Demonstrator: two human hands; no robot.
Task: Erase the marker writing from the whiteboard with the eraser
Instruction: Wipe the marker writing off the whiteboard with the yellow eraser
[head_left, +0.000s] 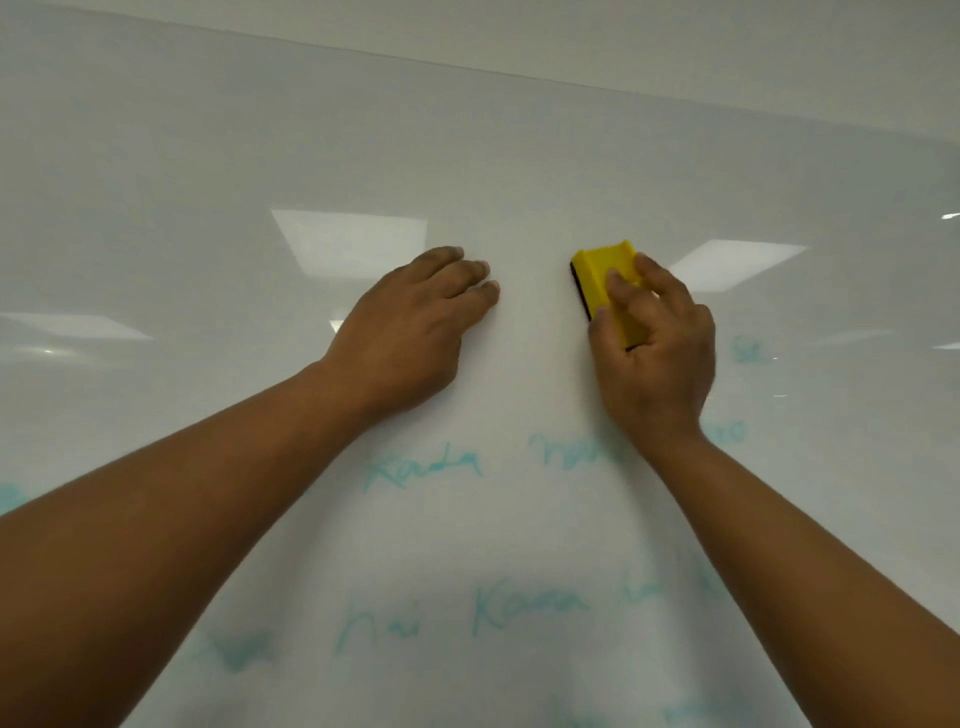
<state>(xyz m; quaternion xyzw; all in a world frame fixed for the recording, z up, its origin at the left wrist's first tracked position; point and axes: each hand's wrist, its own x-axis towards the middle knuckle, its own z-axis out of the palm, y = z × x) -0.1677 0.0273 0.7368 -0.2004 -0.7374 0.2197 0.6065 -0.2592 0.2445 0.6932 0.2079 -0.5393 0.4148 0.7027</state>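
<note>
Two hands on whiteboard (208, 156); teal writing (423, 470) blurred, unreadable.

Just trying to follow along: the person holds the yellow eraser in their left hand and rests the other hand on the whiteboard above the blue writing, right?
Not quite. The head view shows the yellow eraser held in the right hand; the left hand is the one resting on the whiteboard, above the blue writing.

1. Above you, a strip of pale wall (675, 47) runs across the top of your view, meeting the glossy surface along a thin dark seam.
2. Bright rectangular reflections of ceiling light panels (348, 244) show on the gloss to your left and right.
3. The lighting is even and cool.
</note>
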